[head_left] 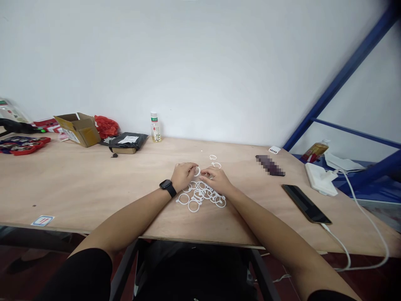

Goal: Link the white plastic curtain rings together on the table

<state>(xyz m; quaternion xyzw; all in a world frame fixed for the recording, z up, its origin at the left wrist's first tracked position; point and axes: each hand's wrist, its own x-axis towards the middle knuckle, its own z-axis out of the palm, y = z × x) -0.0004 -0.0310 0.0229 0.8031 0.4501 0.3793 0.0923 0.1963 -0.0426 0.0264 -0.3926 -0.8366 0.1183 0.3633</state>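
Note:
Between my two hands a white plastic curtain ring (pixel 197 171) is held up over the table. My left hand (pixel 183 174), with a black watch on its wrist, pinches it from the left. From the right, my right hand (pixel 216 179) has its fingers closed at the ring's edge; its fingertips are small and partly hidden. Below and between the hands lies a loose pile of white curtain rings (pixel 194 205), each with a small eyelet, some overlapping. Two more rings (pixel 213 157) lie apart, beyond my right hand.
On the left stand an open cardboard box (pixel 86 131), a black parcel (pixel 128 141) and a drink bottle (pixel 156 127). To the right lie a phone (pixel 305 203) on a charging cable, a white power strip (pixel 320 179) and a blurred dark object (pixel 270 165). A blue metal frame (pixel 341 75) rises there.

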